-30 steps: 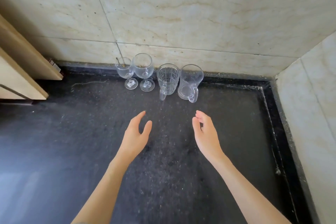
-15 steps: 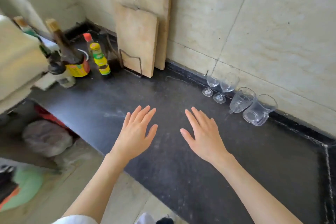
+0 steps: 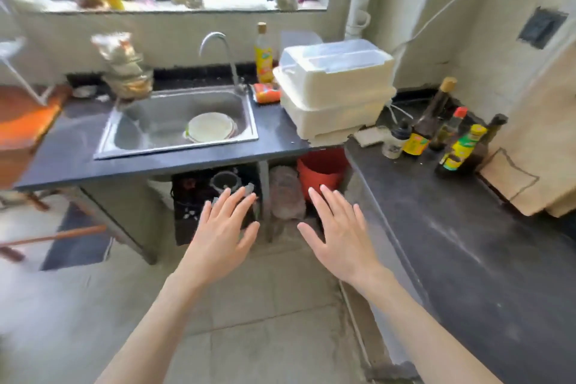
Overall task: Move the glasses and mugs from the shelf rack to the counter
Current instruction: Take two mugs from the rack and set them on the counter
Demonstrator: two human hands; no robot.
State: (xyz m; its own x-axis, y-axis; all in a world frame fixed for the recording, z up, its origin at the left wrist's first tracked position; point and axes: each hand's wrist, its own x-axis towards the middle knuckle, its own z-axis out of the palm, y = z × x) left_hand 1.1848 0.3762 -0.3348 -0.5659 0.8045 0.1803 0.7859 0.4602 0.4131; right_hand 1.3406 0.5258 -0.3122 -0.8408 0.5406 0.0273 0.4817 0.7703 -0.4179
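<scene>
Glasses, mugs: none visible. Rack: likely white lidded box (image 3: 335, 87) at counter (image 3: 467, 243) corner, ahead and right of fingers. Right hand (image 3: 338, 235) nearer; left hand (image 3: 223, 232) alongside. Both spread, empty.

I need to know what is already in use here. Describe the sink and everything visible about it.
The sink is a single rectangular basin that looks like brushed stainless steel, set into the dark counter under the window. A curved metal faucet rises at its back right corner, with no water visibly running. Inside, toward the right, lies a stack of pale round plates. The rest of the basin looks bare. A blurred stack of bowls stands at its back left corner. Neither hand touches it.
</scene>
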